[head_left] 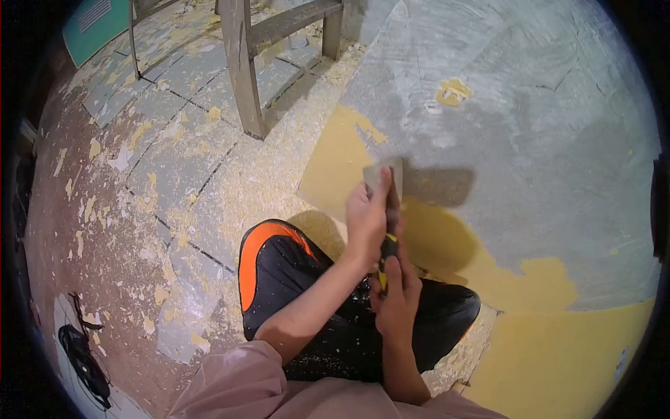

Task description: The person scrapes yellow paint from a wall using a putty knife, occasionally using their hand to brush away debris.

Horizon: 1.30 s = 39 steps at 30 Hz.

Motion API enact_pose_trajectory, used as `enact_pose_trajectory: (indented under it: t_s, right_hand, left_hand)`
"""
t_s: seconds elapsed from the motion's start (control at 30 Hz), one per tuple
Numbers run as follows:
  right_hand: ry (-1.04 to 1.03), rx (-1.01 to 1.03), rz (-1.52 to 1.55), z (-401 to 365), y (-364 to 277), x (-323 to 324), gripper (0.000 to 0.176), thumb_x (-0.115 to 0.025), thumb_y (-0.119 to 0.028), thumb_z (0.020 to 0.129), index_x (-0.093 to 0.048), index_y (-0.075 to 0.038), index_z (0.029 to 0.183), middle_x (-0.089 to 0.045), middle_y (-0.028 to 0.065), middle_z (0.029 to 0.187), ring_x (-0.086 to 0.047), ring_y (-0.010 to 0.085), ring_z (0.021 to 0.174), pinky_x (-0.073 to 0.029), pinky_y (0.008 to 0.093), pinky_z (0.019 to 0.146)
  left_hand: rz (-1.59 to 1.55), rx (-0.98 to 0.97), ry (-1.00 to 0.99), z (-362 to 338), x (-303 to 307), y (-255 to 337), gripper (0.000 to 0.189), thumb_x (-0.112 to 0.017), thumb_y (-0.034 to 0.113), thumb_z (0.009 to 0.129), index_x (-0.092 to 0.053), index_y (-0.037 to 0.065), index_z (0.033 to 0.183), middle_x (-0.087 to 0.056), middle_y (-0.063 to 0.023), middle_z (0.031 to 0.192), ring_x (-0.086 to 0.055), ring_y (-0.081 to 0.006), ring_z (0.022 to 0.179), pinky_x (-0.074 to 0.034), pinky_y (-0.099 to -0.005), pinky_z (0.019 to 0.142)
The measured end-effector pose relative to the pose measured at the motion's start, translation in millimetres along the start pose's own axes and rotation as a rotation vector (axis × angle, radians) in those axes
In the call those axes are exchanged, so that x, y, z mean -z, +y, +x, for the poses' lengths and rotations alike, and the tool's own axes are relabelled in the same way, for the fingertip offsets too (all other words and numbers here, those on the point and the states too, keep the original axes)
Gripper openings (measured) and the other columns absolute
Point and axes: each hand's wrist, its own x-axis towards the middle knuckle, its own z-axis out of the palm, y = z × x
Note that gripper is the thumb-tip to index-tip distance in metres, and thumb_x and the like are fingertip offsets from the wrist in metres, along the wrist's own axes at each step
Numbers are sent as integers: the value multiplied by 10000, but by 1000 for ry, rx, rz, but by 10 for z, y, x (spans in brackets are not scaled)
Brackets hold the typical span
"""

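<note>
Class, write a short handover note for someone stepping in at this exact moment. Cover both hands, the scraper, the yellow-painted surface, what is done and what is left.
Left hand: gripping the scraper high up, just behind the blade.
Right hand: closed on the lower end of its black and yellow handle.
Scraper: its blade lies against the surface at the edge of the yellow paint.
Done: much of the surface is bare grey, and paint flakes cover the floor around the wooden frame.
Left: the yellow patch under the blade, the band below and to the right, and a small spot higher up.
</note>
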Motion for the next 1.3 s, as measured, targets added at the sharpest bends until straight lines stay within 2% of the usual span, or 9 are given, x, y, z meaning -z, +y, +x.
enact_pose_trajectory:
  t_s: [0.27,0.33,0.4,0.6,0.63,1.0,1.07,1.13,1.3]
  right_hand:
    - [-38,169,73,11,110,-88,392,-458,-170,934,-443,-60,1310,-475,-41,685,-365,2,480,-273,148,386]
    - [-46,5,23,-14,64,92,410,-429,-159,950,-397,-34,1339,-563,50,1138,-376,28,580,-348,178,510]
    - [-63,150,-37,162,110,-45,414,-432,-159,947,-394,-32,1340,-565,48,1140,-375,27,575,-348,182,500]
    - [-61,33,55,-17,21,-53,419,-427,-166,948,-384,-46,1347,-563,42,1094,-408,19,610,-343,173,485]
    - [-67,27,28,2,17,-64,414,-400,-188,957,-375,-98,1360,-440,-45,673,-357,12,497,-286,156,394]
    - [-66,227,-33,115,120,-294,415,-411,-185,955,-378,-85,1356,-507,-27,721,-347,8,460,-274,160,361]
    - [-99,28,77,47,19,-274,406,-411,-194,954,-400,-87,1345,-491,-36,679,-329,5,451,-269,158,365]
    - [-104,60,156,17,44,-164,420,-421,-208,959,-393,-24,1335,-564,59,1041,-391,16,549,-321,178,444]
    - [-189,125,-56,298,-142,-268,449,-422,-229,949,-378,-6,1335,-560,90,1127,-531,142,939,-453,272,806]
  left_hand:
    - [-30,9,78,70,157,16,386,-540,441,880,-429,96,747,-440,2,530,-452,-112,390,-362,-226,356]
    - [-50,-29,110,16,3,76,460,-520,535,855,-446,131,647,-424,24,511,-404,-79,386,-332,-213,351]
    - [-61,-23,138,55,82,247,462,-512,541,858,-455,137,641,-423,26,515,-398,-78,393,-327,-218,366]
    - [2,-51,126,114,129,166,462,-512,536,859,-461,133,639,-421,23,506,-425,-75,394,-334,-221,372]
    - [-44,-53,114,114,122,169,457,-524,530,855,-466,130,643,-427,22,508,-427,-79,390,-331,-221,361]
    - [-32,-32,102,175,225,179,418,-573,472,849,-478,118,648,-450,22,536,-439,-80,402,-339,-196,364]
    - [-131,-146,154,184,252,255,421,-570,479,848,-473,126,641,-438,28,538,-434,-79,414,-345,-196,374]
    - [-43,-87,129,126,201,116,425,-549,478,863,-458,135,629,-420,31,538,-425,-75,425,-324,-205,385]
    - [-75,-266,157,270,233,343,449,-513,521,866,-461,143,631,-403,39,534,-389,-71,431,-299,-209,402]
